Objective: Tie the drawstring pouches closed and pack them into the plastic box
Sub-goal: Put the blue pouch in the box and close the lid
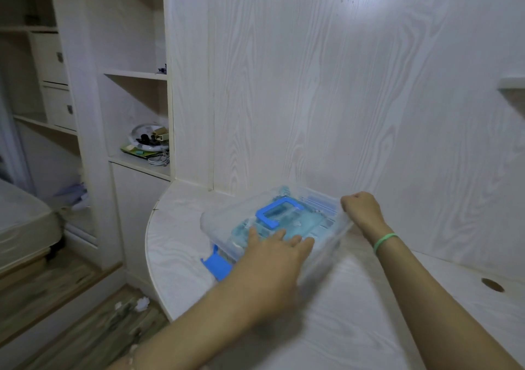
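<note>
Plastic box [287, 222] beneath flat left grip [272, 259], right grip [360, 210] round its end.

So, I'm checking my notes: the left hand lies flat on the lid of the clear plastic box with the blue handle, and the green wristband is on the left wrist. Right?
Not quite. The head view shows the green wristband on the right wrist. The left hand does lie flat on the lid of the clear plastic box with the blue handle.
</note>
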`<state>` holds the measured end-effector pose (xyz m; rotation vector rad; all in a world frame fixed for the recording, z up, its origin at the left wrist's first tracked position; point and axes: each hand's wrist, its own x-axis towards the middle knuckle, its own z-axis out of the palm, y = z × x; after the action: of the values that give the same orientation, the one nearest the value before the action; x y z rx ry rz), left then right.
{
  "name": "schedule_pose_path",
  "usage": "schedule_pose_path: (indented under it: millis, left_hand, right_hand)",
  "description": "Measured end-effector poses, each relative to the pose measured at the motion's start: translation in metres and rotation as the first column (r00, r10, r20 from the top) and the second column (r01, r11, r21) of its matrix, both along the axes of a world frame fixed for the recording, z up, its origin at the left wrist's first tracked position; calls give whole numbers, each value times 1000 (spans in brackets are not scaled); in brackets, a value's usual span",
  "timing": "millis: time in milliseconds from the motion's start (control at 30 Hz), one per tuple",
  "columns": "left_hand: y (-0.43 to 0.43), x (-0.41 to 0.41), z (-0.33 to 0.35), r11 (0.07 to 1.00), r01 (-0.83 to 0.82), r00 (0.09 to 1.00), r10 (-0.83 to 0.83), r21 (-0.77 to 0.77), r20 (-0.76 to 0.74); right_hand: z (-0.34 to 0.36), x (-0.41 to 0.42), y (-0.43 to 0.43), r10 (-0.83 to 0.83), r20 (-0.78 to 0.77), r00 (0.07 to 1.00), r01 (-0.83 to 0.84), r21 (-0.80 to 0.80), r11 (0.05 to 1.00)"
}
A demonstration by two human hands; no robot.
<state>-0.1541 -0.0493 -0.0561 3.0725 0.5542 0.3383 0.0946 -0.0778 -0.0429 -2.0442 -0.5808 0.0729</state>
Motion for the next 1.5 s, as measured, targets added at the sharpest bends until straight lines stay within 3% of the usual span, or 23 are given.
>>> schedule_pose_path:
  millis: [100, 233, 333, 433, 500, 633, 667, 767, 800, 1167, 1500]
  left_hand:
    - [29, -6, 5, 979, 171, 984, -164, -108, 69]
    - [47, 17, 4, 885, 292, 937, -189, -362, 294]
    - [58, 40, -9, 817, 345, 881, -112, -461, 459]
    - [59, 56, -18, 729, 362, 808, 66, -581, 585]
    - [50, 67, -21, 647, 340, 782, 209, -683, 587]
    - [34, 85, -28, 689, 163, 730, 397, -706, 556]
    - [30, 89, -31, 625, 203, 704, 442, -754, 556]
    - [14, 97, -33, 313, 340, 667, 584, -887, 462]
    - [10, 100, -34, 273, 364, 662, 597, -891, 453]
    - [-32, 92, -39, 462, 485, 514, 536, -742, 670]
    - [-28, 90, -34, 443, 506, 496, 552, -740, 670]
  right_hand:
    - [6, 11, -44, -51, -6, 999, 50, -114, 992]
    - [1, 7, -105, -8, -203, 979, 5, -11, 1000]
    - [-19, 1, -137, 27, -349, 937, 11, 108, 994]
    - [-32, -10, -154, 41, -385, 922, 71, 273, 959]
    - [-35, -21, -166, 9, -364, 932, 135, 370, 919]
    - [-34, -36, -185, -102, -211, 972, 189, 449, 873]
    - [-32, -40, -190, -136, -166, 977, 198, 454, 868]
    - [-31, -47, -203, -221, -69, 973, 227, 470, 853]
    - [-31, -49, -207, -243, -54, 969, 240, 467, 851]
    - [-33, -55, -230, -254, -121, 960, 276, 578, 768]
    - [-26, -65, -224, -311, -119, 943, 321, 574, 753]
